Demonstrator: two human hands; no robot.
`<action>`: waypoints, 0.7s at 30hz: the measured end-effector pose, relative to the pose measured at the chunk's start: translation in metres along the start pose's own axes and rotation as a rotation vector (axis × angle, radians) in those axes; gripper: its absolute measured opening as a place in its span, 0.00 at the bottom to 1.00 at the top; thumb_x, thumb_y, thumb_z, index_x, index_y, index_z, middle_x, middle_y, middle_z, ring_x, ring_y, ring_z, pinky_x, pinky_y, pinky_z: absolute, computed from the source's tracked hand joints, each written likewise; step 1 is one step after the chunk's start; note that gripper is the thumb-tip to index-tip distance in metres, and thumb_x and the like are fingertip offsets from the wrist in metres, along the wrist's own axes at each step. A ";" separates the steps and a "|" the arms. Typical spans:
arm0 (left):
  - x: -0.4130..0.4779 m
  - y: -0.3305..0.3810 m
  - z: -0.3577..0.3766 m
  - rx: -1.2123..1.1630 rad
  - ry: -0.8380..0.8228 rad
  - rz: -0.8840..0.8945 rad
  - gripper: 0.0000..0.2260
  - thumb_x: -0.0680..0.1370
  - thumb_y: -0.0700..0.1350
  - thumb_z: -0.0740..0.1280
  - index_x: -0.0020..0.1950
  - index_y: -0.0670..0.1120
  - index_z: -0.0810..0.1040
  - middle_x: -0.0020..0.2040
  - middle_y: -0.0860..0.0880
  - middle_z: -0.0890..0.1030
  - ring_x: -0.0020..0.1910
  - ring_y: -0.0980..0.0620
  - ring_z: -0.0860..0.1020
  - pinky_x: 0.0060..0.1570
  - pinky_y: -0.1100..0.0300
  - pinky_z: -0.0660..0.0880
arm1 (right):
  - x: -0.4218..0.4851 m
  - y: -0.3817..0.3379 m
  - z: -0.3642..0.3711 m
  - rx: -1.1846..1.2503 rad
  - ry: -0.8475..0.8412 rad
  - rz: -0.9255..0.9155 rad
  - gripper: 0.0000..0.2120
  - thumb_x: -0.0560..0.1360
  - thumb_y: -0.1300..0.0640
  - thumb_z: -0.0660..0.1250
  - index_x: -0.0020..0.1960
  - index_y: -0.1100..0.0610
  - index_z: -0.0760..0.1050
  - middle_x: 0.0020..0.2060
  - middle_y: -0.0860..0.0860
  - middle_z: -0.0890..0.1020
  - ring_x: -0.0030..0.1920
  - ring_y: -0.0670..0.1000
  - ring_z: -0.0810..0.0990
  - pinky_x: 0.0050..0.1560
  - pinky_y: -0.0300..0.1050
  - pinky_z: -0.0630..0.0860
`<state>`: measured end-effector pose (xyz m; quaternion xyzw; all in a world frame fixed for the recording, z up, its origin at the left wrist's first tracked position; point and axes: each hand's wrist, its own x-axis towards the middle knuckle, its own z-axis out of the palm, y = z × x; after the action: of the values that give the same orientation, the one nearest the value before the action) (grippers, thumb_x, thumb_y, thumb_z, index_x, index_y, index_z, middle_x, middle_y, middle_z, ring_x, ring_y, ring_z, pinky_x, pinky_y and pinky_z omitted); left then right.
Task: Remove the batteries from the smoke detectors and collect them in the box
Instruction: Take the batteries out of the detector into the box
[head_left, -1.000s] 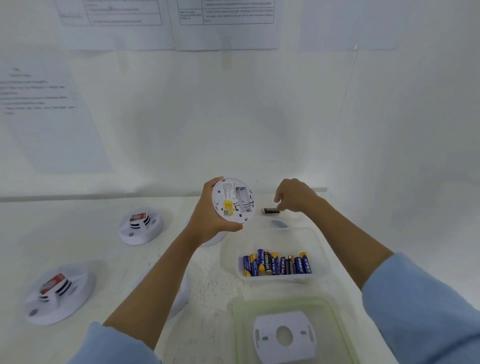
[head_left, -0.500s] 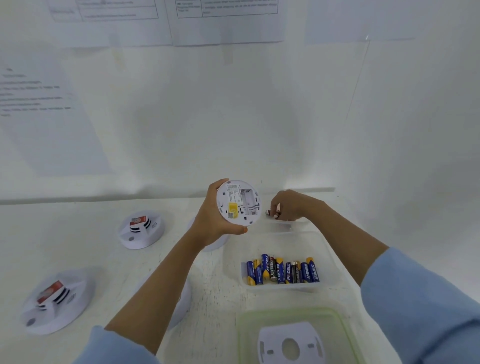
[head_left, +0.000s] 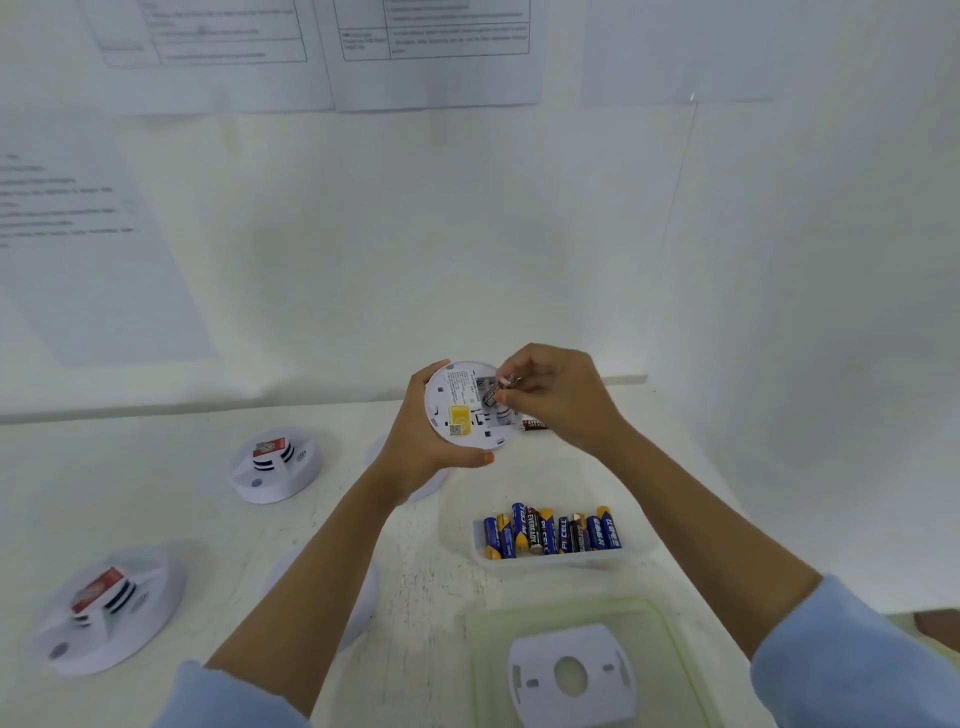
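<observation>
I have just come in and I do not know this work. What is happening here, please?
A person is taking batteries out of smoke detectors. The left hand grips a detector above the table, its back towards the camera. The right hand pinches a battery at its open compartment. A loose battery lies on the table just behind. The box nearby already holds a row of batteries. Two other detectors stand at the left.

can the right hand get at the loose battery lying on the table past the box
Probably yes, but not at once: the loose battery lies uncovered on the table close by the right hand, whose grip is taken up by a second battery at the smoke detector.
</observation>
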<state>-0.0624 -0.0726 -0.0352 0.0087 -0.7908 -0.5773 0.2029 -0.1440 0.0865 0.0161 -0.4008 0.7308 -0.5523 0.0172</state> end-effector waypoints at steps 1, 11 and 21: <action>-0.002 0.001 0.000 -0.005 -0.005 0.002 0.44 0.58 0.27 0.77 0.66 0.46 0.60 0.57 0.54 0.70 0.51 0.70 0.74 0.45 0.73 0.74 | -0.003 0.001 0.002 -0.015 -0.006 -0.036 0.07 0.68 0.71 0.70 0.44 0.62 0.78 0.38 0.51 0.82 0.39 0.45 0.83 0.42 0.38 0.80; -0.015 0.012 -0.005 -0.041 -0.006 -0.002 0.43 0.59 0.24 0.75 0.67 0.44 0.60 0.56 0.54 0.71 0.52 0.62 0.75 0.43 0.73 0.74 | -0.026 0.012 0.010 -0.313 -0.140 -0.400 0.08 0.70 0.65 0.69 0.49 0.63 0.81 0.50 0.59 0.83 0.53 0.49 0.78 0.56 0.27 0.72; -0.020 0.021 -0.007 -0.094 -0.121 0.014 0.41 0.55 0.33 0.75 0.63 0.50 0.62 0.58 0.54 0.71 0.55 0.63 0.75 0.45 0.68 0.76 | -0.008 -0.005 -0.006 -0.189 -0.256 0.067 0.37 0.64 0.56 0.77 0.69 0.47 0.65 0.70 0.49 0.63 0.69 0.48 0.61 0.67 0.45 0.62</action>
<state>-0.0368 -0.0672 -0.0209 -0.0414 -0.7736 -0.6119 0.1593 -0.1383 0.0958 0.0190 -0.4430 0.7844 -0.4245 0.0909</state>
